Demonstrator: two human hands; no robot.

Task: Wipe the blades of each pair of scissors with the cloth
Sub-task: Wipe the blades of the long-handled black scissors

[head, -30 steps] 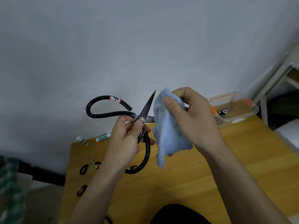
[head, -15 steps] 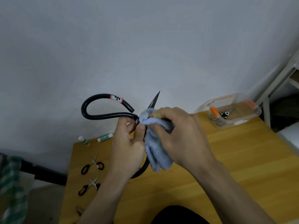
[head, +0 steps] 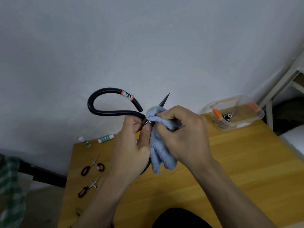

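The head camera looked down on a large pair of black-handled scissors (head: 115, 111) held up above the wooden table (head: 230, 162), its blades spread apart. One dark blade tip (head: 165, 100) pointed up and to the right, clear of the cloth; the other blade was hidden inside the cloth. One looped handle, with a red-and-white label band (head: 127, 95), arched to the upper left, while the other ran down behind the hands.

The left hand (head: 131, 145) gripped the scissors at the pivot, its thumb pressed just beside the rivet and its fingers curled round the shank. The right hand (head: 182, 137) pinched a light blue fluffy cloth (head: 162, 155) round the hidden blade, fingers clenched on the folds; a plaster (head: 165, 115) wrapped one finger. The loose end of the cloth hung below both hands.

On the table to the left lay two small pairs of scissors (head: 93, 167) (head: 89, 186), one nearer than the other. Two small green-and-white tubes (head: 106, 138) (head: 84, 141) lay near the far left corner. A clear plastic box (head: 236, 112) with orange latches stood at the far right corner.
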